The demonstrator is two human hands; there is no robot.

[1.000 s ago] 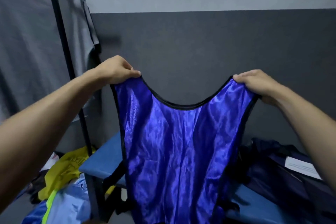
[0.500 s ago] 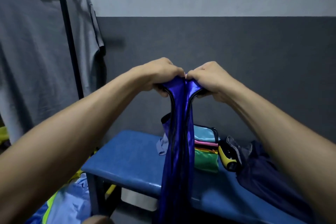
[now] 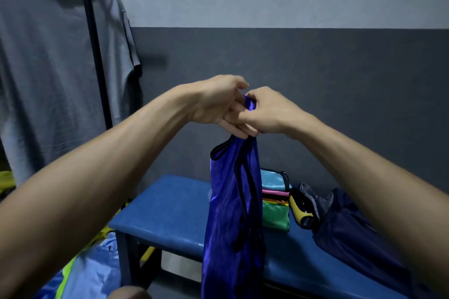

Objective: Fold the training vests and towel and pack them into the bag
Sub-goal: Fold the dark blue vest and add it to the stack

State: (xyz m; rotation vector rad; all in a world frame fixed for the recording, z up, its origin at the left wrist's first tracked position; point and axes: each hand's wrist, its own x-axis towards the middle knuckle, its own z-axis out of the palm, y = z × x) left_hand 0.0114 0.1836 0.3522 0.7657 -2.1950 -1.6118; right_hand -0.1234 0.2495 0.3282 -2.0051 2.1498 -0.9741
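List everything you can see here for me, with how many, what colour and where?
blue vest: one, shiny blue with black trim, hanging folded lengthwise from both hands above the bench
bench: one, blue padded top on a dark frame, against the wall
stack of folded vests: one stack, light blue, pink, orange and green, on the bench behind the blue vest
bag: one, dark navy, slumped on the bench's right part
yellow and black item: one, between stack and bag; cannot tell what it is
grey T-shirt: one, hanging at left
black pole: one, upright in front of the T-shirt
loose fabrics: light blue and yellow-green, low at left
left hand: holds the vest's top
right hand: grips the vest's top
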